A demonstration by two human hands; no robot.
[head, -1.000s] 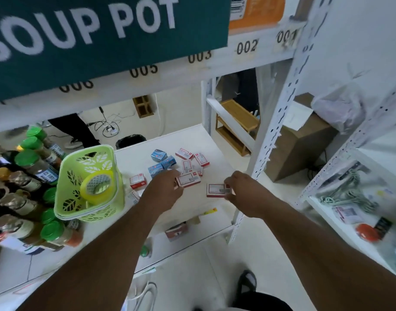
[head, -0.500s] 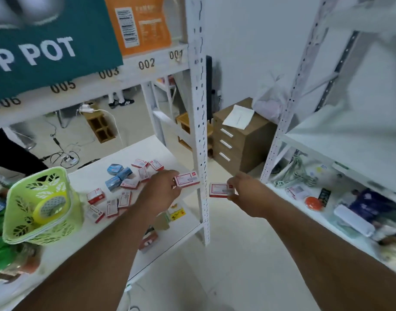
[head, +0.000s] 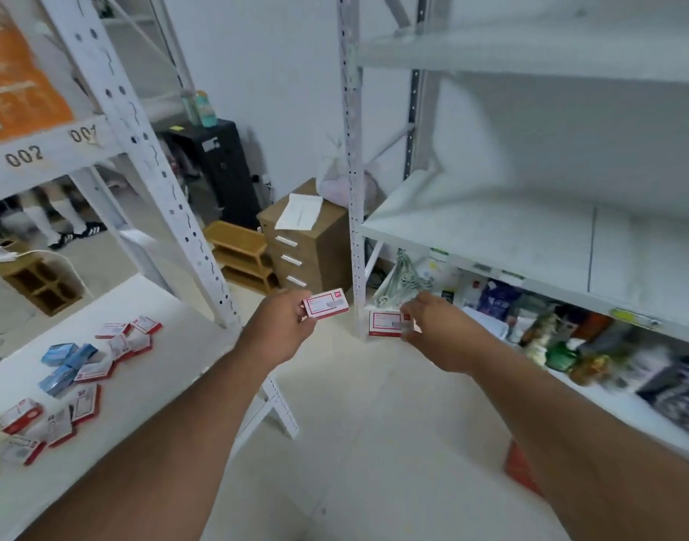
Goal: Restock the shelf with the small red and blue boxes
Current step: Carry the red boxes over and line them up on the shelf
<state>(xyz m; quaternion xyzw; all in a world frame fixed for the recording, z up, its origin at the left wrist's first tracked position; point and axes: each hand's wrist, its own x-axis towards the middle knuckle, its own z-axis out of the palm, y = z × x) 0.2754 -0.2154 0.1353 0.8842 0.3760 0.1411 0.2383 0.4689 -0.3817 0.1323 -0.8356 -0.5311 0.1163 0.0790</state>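
My left hand (head: pixel 282 326) pinches a small red and white box (head: pixel 326 304) in mid-air over the aisle floor. My right hand (head: pixel 432 326) pinches a second red and white box (head: pixel 385 324) just to its right, near the right rack's front post (head: pixel 352 181). Several more red boxes (head: pixel 89 400) and three blue boxes (head: pixel 67 365) lie scattered on the white shelf (head: pixel 171 345) at lower left. A bare white shelf (head: pixel 530 244) of the right rack sits above and right of my hands.
The right rack's lower shelf (head: pixel 608 404) holds bottles and mixed packets. A brown drawer unit (head: pixel 307 244) with paper on top and a low wooden stand (head: pixel 241 251) stand at the back wall. A slanted white post (head: pixel 147 169) of the left rack separates the two racks. A person's legs (head: pixel 61 216) show behind.
My view has swung right, away from the left shelf toward the right rack. Both hands, each holding a red box, have moved off the left shelf into the aisle.
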